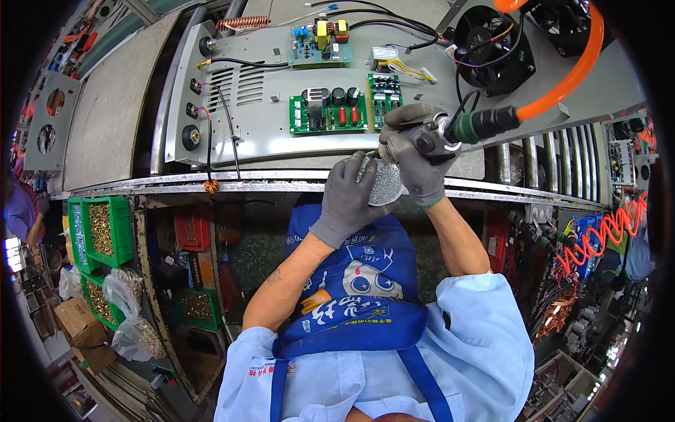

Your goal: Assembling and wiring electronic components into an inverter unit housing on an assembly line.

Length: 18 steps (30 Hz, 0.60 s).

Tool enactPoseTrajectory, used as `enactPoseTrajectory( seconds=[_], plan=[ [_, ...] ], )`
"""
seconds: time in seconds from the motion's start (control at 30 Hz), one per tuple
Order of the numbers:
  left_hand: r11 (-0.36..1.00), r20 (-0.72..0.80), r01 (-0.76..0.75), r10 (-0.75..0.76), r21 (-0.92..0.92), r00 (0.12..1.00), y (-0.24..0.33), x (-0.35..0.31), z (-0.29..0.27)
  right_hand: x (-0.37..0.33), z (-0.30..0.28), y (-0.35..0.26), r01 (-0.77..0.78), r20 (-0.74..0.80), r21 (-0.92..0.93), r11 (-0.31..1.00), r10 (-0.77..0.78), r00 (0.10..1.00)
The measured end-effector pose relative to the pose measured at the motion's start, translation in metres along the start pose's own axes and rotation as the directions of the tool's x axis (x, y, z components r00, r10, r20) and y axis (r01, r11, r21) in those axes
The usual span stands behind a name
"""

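My left hand (pixel 344 202), in a grey glove, curls its fingers over the left side of a round dish (pixel 386 184) at the bench's front edge. Small silvery pieces, too fine to name, fill that dish. In my right hand (pixel 418 165), also gloved, is a black pneumatic power tool (pixel 430 142), with an orange air hose (pixel 569 88) running up from its green and black coupling. Beyond both hands lies a grey metal chassis (pixel 260 144). It carries a large green circuit board (pixel 328 126), a narrower board (pixel 384 98) and another board (pixel 320 55) farther back.
Black fans (pixel 489 53) stand at the chassis's right end. Loose cables (pixel 401 24) cross its far side. Metal rollers (pixel 548 162) line the bench at right. Green bins (pixel 102 228) of small fasteners sit at lower left. A red coiled hose (pixel 605 235) hangs at far right.
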State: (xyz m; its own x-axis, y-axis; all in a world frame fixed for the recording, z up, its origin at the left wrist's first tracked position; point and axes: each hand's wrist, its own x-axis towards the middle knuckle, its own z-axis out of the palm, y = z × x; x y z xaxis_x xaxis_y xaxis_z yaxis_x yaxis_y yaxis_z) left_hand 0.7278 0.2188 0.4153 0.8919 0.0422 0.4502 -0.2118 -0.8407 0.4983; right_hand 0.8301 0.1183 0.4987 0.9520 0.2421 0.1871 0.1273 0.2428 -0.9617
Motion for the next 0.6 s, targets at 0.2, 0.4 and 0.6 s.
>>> enactPoseTrajectory(
  seconds=[0.2,0.4,0.6],
  plan=[
    [1.000,0.013,0.023,-0.023,-0.016,1.000,0.001,-0.001,0.000,-0.005,0.000,0.010,0.005,0.039,-0.061,0.998,-0.003,0.999],
    [0.998,0.018,0.038,-0.038,-0.046,0.999,-0.001,0.000,-0.003,0.011,0.012,-0.011,0.039,0.028,0.030,0.999,-0.040,0.999],
    [0.997,0.023,0.071,-0.070,-0.031,0.997,0.002,0.002,-0.002,0.086,0.046,-0.051,0.022,0.180,0.211,0.977,-0.061,0.982]
  ],
)
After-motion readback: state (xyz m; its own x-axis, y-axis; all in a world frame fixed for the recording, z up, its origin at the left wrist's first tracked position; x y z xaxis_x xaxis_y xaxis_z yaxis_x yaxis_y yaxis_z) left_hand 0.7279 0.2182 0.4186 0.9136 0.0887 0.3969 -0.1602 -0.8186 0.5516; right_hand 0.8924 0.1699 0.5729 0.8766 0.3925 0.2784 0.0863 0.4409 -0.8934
